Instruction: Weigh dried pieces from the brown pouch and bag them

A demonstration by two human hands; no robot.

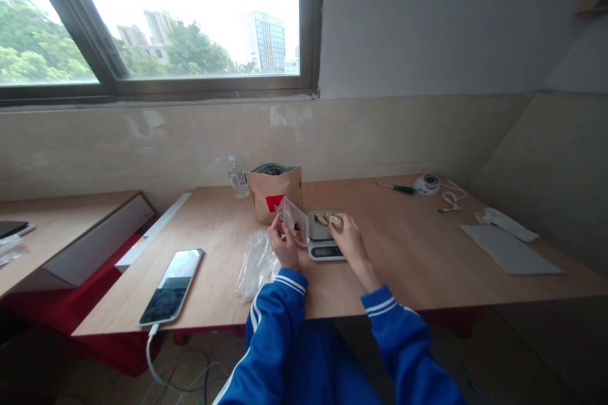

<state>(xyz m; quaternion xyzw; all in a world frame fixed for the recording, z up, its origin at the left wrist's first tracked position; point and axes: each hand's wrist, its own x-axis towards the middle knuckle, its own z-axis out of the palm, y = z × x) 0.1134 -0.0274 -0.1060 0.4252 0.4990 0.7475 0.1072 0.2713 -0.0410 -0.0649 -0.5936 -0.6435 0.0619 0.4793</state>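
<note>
My left hand (284, 242) pinches the edge of a small clear plastic bag (299, 218), which has a few brownish pieces inside. Just right of it stands a digital kitchen scale (327, 253) with a dark display. Several pale, dried-looking pieces (323, 219), perhaps dried mushrooms, lie on its plate. The fingers of my right hand (349, 240) are closed on one of these pieces at the plate's right side. Behind the small bag is an open brown paper pouch (280, 180) with a red label. A pile of clear plastic bags (259, 266) lies beside my left wrist.
A phone (171, 288) with a cable lies at the front left. Behind, a clear bottle (238, 178) stands beside the pouch. On the right are a screwdriver (403, 189), a dome camera (427, 184) with its cable, and a white sheet (510, 249) with a crumpled white item (506, 223).
</note>
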